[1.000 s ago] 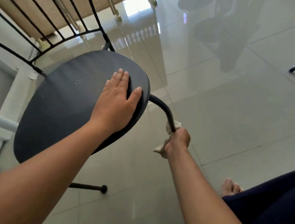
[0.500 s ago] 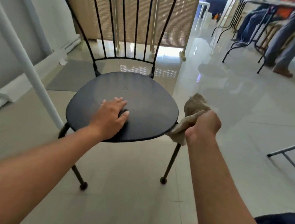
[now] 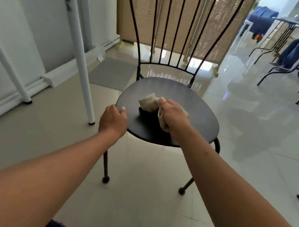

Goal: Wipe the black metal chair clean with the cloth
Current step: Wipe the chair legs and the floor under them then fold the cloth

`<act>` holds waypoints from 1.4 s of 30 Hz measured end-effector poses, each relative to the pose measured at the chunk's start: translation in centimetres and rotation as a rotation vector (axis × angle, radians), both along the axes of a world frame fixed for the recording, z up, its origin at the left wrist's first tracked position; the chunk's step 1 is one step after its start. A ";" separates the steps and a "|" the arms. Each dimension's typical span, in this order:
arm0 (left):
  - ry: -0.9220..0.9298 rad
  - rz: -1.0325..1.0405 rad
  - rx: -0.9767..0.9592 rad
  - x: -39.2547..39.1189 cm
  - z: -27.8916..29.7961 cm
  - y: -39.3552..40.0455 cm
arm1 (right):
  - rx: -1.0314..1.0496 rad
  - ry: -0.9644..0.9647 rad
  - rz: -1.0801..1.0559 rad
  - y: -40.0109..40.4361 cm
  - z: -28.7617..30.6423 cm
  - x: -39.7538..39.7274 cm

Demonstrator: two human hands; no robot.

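The black metal chair (image 3: 196, 102) stands upright on the tiled floor in front of me, its round seat facing me and its spindle back rising behind. My right hand (image 3: 172, 114) grips a crumpled beige cloth (image 3: 148, 103) and holds it down on the middle of the seat. My left hand (image 3: 113, 120) holds the seat's front left rim, fingers curled over the edge.
White table legs (image 3: 81, 57) stand close on the left, by a grey mat (image 3: 110, 72). A woven screen (image 3: 188, 21) is behind the chair. Black folding table legs (image 3: 281, 70) and a seated person's legs (image 3: 296, 49) are at the right. Glossy floor tiles surround the chair.
The chair went from tilted to upright. My right hand brought the cloth from the front right leg onto the seat. My left hand slid from the seat top to its left rim.
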State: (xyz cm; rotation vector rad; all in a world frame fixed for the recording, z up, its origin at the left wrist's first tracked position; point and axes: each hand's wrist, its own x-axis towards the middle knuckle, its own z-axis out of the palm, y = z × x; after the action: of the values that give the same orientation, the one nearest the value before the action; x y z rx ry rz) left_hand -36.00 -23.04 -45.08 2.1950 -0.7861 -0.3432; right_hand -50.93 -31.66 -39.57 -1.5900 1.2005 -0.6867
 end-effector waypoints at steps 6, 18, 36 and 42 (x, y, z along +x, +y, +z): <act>0.038 -0.048 -0.035 -3.0 0.0 -1.7 | -0.034 -0.007 0.266 -0.8 0.5 -1.0; -0.197 -0.308 -0.219 -3.4 4.3 -5.2 | -0.445 0.645 0.297 -4.0 -2.5 -6.1; 0.043 0.010 -0.239 -6.4 -0.3 -2.1 | -0.548 0.613 0.186 -3.2 -3.3 -3.8; -0.041 -0.011 -0.418 -9.1 -1.7 -1.3 | -0.579 0.696 0.206 -3.3 -3.6 -3.8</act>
State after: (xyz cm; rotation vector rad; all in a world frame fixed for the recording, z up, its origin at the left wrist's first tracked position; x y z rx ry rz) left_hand -45.13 -24.30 -46.82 1.8103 -0.8099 -0.1242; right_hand -54.72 -35.00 -43.14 -2.5374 1.3568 -0.3579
